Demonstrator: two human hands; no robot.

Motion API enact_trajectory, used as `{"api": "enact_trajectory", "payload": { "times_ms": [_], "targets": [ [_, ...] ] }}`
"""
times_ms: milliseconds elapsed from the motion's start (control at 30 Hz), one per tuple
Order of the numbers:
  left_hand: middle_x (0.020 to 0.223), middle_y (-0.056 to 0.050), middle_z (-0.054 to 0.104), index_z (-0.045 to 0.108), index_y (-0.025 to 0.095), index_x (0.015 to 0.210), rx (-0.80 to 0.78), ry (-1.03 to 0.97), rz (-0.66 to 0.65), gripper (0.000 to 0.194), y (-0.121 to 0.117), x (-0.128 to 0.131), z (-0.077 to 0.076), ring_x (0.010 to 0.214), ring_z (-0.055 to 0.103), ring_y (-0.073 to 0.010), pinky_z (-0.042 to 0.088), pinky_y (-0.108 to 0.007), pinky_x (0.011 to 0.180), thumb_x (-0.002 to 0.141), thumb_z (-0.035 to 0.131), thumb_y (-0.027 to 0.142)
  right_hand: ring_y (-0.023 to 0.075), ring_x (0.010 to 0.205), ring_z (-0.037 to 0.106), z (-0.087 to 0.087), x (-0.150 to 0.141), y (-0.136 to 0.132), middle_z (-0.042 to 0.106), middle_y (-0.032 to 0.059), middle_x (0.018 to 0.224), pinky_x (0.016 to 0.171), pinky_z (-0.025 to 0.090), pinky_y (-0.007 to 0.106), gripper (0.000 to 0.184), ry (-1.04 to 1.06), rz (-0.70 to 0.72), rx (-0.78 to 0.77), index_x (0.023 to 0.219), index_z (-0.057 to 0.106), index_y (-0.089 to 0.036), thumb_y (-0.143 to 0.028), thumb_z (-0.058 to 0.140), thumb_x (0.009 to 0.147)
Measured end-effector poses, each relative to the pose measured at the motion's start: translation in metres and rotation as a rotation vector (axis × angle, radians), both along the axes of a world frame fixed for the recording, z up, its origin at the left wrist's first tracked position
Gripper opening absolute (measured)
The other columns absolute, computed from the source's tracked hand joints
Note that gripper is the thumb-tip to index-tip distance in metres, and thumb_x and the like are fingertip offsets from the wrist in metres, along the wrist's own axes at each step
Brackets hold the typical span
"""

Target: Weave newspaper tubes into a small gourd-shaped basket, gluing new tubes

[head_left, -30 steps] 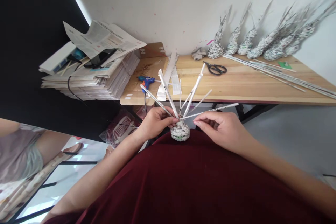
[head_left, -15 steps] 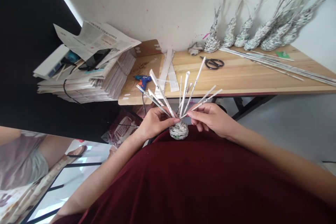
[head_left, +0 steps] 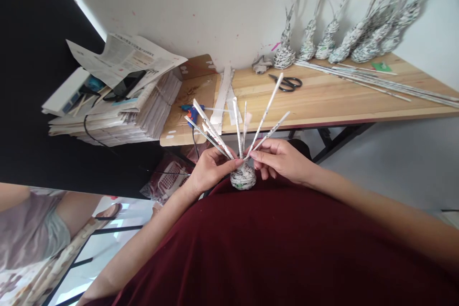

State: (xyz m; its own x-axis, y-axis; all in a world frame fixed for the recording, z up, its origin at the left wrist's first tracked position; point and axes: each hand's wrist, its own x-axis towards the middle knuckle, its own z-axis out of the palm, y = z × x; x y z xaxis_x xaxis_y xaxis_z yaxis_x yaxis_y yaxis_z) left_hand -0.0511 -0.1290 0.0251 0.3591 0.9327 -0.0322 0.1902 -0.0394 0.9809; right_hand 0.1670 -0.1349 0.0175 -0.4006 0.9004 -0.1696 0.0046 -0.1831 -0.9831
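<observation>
A small round vessel woven from rolled newspaper (head_left: 243, 179) is held just in front of my dark red top. Several white paper sticks (head_left: 237, 126) fan upward from its narrow mouth. My left hand (head_left: 213, 168) grips the vessel's neck from the left, its thumb pressed across the rim at the stick bases. On the other side, my right hand (head_left: 278, 158) pinches a rolled paper stick (head_left: 274, 129) near its base between thumb and finger. The other fingers of that hand curl beneath. Part of the neck is hidden behind my left thumb.
On the wooden table (head_left: 333, 98) lie black scissors (head_left: 289, 82), long paper sticks (head_left: 376, 83) and a blue glue gun (head_left: 192, 114). Several woven paper vessels (head_left: 284, 55) stand against the wall. A newspaper stack (head_left: 118, 124) is at left; another person's leg (head_left: 77, 210) shows lower left.
The paper sticks have shifted with the turning vessel, and the right-hand one now stands closer in. My right hand has moved slightly left toward the neck. The whole view has shifted a little.
</observation>
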Motion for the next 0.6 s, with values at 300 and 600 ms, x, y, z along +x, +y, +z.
{"api": "enact_trajectory", "payload": {
  "times_ms": [300,600],
  "targets": [
    [0.07,-0.003,0.069,0.072,0.013,0.078,-0.007,0.01,0.027,0.033,0.0014,-0.0008,-0.0043,0.062,0.059,-0.0117,0.051,-0.024,0.061,0.075,0.085,0.043,0.0086,0.044,0.062,0.0014,-0.004,-0.0018,0.063,-0.0038,0.064,0.037,0.038,0.016,0.021,0.001,-0.014,-0.02,0.094,0.063,-0.017,-0.037,0.067,0.092],
    [0.071,-0.003,0.074,0.075,0.014,0.078,0.002,0.047,0.085,0.027,-0.0017,0.0054,-0.0046,0.063,0.063,-0.0129,0.053,-0.025,0.065,0.076,0.084,0.04,0.0091,0.051,0.063,0.0019,-0.001,-0.0021,0.064,-0.0021,0.072,0.043,0.045,0.019,0.018,-0.068,-0.027,0.124,0.103,0.065,-0.016,-0.027,0.063,0.089]
  ]
}}
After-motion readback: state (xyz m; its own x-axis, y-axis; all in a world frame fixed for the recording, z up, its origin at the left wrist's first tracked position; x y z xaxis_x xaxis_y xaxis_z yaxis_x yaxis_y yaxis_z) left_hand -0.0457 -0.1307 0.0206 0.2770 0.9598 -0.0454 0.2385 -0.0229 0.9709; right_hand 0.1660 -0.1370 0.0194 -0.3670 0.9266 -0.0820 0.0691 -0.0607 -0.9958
